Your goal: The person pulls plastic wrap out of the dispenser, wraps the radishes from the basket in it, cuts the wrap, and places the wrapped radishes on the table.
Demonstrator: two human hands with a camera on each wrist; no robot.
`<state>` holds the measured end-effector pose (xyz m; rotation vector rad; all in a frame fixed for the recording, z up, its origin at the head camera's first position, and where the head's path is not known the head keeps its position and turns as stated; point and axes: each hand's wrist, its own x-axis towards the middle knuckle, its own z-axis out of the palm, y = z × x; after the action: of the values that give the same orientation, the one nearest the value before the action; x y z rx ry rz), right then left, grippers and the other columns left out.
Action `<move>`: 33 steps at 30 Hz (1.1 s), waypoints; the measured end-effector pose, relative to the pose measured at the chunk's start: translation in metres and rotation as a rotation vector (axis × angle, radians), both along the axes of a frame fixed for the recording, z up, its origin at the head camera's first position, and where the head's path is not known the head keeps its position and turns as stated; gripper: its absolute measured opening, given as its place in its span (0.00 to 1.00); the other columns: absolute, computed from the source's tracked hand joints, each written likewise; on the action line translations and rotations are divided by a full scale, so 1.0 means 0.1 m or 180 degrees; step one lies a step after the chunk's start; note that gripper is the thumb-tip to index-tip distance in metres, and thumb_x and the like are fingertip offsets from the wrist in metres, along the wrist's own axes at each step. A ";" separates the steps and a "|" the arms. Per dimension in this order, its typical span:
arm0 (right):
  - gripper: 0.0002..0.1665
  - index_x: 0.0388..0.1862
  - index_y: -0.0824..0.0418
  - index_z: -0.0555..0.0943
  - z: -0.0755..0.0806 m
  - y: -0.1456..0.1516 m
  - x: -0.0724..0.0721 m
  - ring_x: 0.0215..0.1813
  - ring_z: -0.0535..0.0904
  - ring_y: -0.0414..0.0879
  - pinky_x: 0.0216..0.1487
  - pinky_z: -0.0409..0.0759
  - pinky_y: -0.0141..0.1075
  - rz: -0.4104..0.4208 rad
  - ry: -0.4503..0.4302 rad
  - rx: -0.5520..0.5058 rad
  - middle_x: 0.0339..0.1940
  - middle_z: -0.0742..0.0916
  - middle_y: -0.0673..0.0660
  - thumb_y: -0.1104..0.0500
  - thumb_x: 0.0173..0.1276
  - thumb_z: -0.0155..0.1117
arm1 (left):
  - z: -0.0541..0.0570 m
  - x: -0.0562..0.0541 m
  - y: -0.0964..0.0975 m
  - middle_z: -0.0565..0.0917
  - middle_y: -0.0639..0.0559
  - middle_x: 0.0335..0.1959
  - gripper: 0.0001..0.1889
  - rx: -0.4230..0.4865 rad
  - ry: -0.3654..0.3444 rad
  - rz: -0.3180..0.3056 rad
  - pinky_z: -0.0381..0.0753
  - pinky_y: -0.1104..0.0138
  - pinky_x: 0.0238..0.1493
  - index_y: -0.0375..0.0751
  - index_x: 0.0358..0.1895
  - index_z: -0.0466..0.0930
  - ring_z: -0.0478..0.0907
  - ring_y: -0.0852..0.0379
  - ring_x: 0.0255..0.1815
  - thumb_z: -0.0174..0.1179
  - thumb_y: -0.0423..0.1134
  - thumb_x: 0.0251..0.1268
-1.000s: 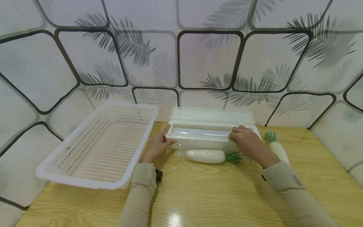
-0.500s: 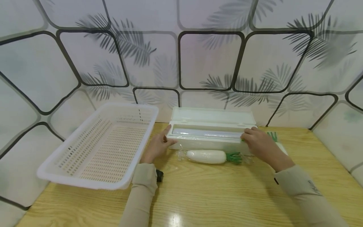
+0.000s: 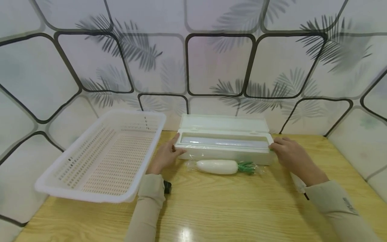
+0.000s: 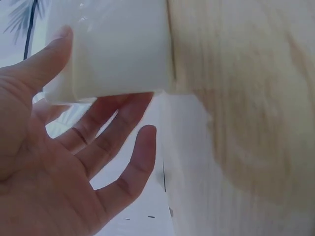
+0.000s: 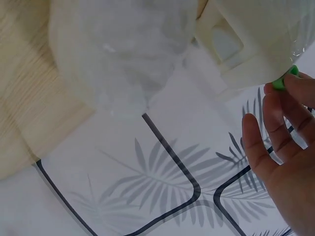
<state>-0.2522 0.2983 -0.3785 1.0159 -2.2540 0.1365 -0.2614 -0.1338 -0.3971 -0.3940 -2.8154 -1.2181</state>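
A long white cling film dispenser (image 3: 225,154) stands toward the back of the table, its lid (image 3: 225,123) raised and a roll of film (image 3: 223,142) inside. My left hand (image 3: 164,156) grips its left end, thumb in front and fingers behind. At the right end, my right hand (image 3: 294,159) pinches a small green slide cutter (image 5: 279,83) between thumb and fingertips. Directly in front of the dispenser lies a film-wrapped white radish (image 3: 217,166) with green stalks. A second wrapped radish (image 3: 297,183) is mostly hidden by my right forearm.
A large white slotted basket (image 3: 148,158) stands to the left, close beside my left forearm. Patterned sheeting (image 3: 220,64) rises behind the wooden table (image 3: 229,208) and along both sides.
My right hand has slid rightward along the dispenser's front edge with the cutter, from inside the right end to its right corner. My left hand has kept its grip on the left end.
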 end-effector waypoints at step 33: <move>0.16 0.40 0.71 0.77 -0.25 -0.24 0.43 0.41 0.85 0.57 0.40 0.85 0.47 -0.0639 -0.2780 -0.1299 0.38 0.85 0.60 0.63 0.63 0.75 | 0.01 0.54 0.28 0.85 0.36 0.40 0.13 0.0150 -0.0211 -0.0142 0.85 0.54 0.39 0.35 0.50 0.77 0.84 0.41 0.42 0.67 0.30 0.65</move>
<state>-0.2090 0.2739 -0.4034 0.5403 -2.8826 1.0802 -0.2070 -0.1061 -0.3958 -0.4238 -2.8414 -1.3279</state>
